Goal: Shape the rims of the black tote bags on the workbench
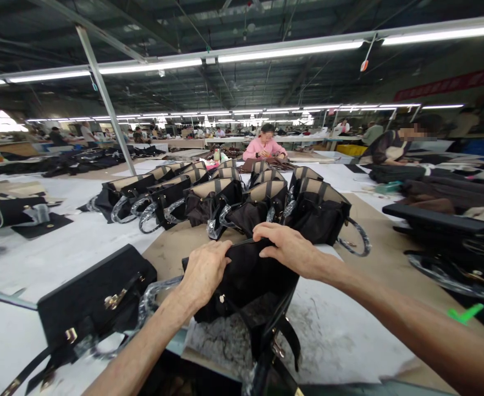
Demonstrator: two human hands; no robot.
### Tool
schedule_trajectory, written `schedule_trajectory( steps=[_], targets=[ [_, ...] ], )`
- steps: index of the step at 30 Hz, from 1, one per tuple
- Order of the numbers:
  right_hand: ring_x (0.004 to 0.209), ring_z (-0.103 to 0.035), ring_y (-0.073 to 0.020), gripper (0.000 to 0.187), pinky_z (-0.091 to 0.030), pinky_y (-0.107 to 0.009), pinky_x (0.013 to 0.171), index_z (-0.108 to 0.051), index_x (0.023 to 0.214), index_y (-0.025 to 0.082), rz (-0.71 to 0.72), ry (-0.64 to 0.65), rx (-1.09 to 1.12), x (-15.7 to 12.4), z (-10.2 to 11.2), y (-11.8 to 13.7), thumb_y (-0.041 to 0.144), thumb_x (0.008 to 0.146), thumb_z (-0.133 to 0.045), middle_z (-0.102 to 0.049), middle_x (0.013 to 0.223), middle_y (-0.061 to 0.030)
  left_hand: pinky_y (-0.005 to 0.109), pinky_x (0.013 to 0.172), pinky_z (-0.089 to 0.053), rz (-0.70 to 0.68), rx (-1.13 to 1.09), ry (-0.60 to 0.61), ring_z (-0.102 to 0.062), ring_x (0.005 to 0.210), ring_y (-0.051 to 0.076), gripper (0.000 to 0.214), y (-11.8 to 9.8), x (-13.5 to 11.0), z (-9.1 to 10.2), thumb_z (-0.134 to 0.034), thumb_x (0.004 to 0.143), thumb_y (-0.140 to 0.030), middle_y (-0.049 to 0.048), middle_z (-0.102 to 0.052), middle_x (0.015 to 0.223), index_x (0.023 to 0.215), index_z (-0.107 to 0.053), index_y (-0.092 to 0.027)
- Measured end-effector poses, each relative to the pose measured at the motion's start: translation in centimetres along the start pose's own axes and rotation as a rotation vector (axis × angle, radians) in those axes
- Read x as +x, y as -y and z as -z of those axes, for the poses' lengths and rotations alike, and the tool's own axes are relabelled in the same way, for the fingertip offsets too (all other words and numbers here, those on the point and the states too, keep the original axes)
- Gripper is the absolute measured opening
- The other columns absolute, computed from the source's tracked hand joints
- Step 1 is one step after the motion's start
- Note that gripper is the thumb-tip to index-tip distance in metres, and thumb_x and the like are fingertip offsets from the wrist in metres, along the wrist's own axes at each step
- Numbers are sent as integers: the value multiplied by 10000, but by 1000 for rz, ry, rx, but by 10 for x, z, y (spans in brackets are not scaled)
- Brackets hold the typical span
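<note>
Black bag [246,275], front and centre, standing just back from the near edge of the bench [176,342]. Its dark strap [289,344] trails down toward that edge. Left hand [207,269]: grip closed over the left part of the bag's top rim, fingers curled, thumb on the near side. Right hand [287,245]: grip part open, thumb and fingers apart with the rim running between them; cannot tell how firmly it's pinched. Short stretch of rim shows between the hands. Under and right of the bag, a smudged white sheet [341,324].

Left side is tight: flap bag [89,291] with gold-coloured hardware lies beside the left forearm, a plastic-wrapped handle [149,297] filling the gap. More room on the right: white sheet, then brown paper [384,269], up to a dark pile [448,236]. Green piece [467,313] near that pile, past the right forearm.

Just behind the held bag, a cluster of upright bags [318,214], beige insides showing, packed close, wrapped handles sticking out; little room forward. Strip of white surface [77,231] left of the cluster, between it and a dark flat piece [39,223].

Farther: person in pink [264,147] behind the cluster, another person [386,148] at right, slanted post [105,99] at left, strip lights [291,52] overhead.
</note>
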State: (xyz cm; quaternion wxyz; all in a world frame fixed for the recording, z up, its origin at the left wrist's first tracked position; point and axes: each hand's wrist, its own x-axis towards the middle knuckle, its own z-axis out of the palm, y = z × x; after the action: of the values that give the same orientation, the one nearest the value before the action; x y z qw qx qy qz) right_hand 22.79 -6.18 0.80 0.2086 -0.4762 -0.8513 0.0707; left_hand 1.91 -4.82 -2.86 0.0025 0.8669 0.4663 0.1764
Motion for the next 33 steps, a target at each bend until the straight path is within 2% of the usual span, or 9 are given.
schedule_trajectory(
  steps=[5, 9, 19, 25, 29, 33],
  targets=[
    [765, -525, -134, 37, -341, -236, 679, -548, 761, 201, 11, 21, -109, 9, -7, -3, 170, 764, -528, -584, 832, 19, 299, 756, -403, -16, -17, -9, -555, 915, 215, 290, 3, -2, 1, -530, 761, -215, 50, -605, 1010, 1051, -519, -218],
    [677, -517, -126, 135, -325, -227, 631, -558, 681, 189, -26, 23, -164, 13, -10, -5, 225, 799, -504, -586, 708, 14, 300, 767, -405, -4, -60, -9, -554, 929, 219, 347, 5, -3, 3, -566, 745, -259, 49, -602, 1023, 1083, -496, -224],
    [727, -564, -156, 174, -329, -237, 632, -577, 734, 180, -114, 51, -351, 15, -8, 7, 260, 835, -460, -632, 770, -27, 270, 776, -411, 13, -61, -33, -568, 909, 184, 215, 4, -1, -1, -406, 845, -259, 41, -624, 964, 1012, -533, -216],
    [733, -573, -164, 206, -328, -241, 614, -571, 725, 173, -115, 45, -465, 15, -9, 5, 296, 837, -450, -640, 779, -34, 266, 735, -412, 145, 32, 19, -582, 867, 182, 204, -12, 1, 7, -392, 843, -232, 44, -641, 880, 944, -570, -224],
    [717, -569, -164, 198, -322, -246, 604, -560, 696, 178, -125, 31, -463, 18, -11, 4, 294, 826, -465, -633, 751, -30, 290, 642, -413, 200, 142, 92, -595, 789, 219, 175, -29, 15, 13, -439, 810, -293, 66, -644, 818, 853, -582, -201],
    [706, -558, -159, 165, -313, -247, 588, -536, 686, 179, -174, 32, -403, 19, -9, 6, 268, 812, -477, -615, 729, -27, 284, 639, -405, 92, 98, 111, -589, 808, 217, 174, -38, 42, 7, -472, 781, -304, 65, -643, 852, 863, -594, -209]
  ],
)
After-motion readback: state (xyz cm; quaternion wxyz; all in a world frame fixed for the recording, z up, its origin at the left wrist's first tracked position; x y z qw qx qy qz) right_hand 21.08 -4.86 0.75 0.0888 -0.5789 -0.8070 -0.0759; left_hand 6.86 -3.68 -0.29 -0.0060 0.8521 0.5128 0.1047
